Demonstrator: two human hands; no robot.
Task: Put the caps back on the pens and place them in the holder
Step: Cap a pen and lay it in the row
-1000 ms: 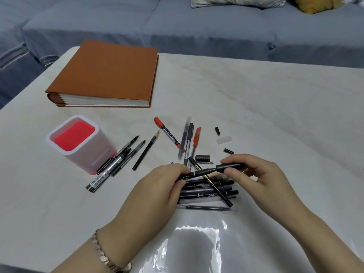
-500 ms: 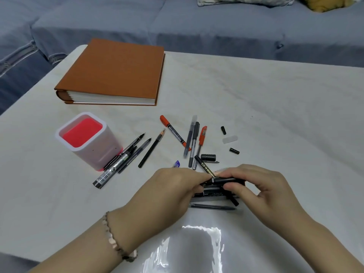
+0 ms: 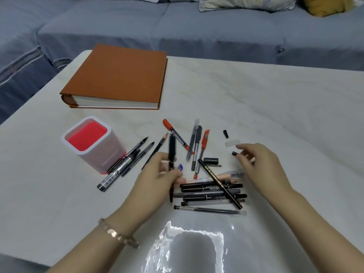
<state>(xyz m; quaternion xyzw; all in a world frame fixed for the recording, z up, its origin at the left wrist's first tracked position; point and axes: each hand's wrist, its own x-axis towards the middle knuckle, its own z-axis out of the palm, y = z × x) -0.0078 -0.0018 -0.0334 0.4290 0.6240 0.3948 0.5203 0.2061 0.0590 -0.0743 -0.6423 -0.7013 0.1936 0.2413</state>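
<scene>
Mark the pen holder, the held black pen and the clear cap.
pen holder (image 3: 102, 155): head view, front wall.
black pen (image 3: 172, 146): head view, blurred upper barrel.
clear cap (image 3: 233, 143): head view, middle of the cap.

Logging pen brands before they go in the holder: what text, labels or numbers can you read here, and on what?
Nothing is legible.
Labelled pen beside the holder: print too small.
Orange-capped marker: barrel print blurred.
Black pens in the pile: white lettering blurred.
</scene>
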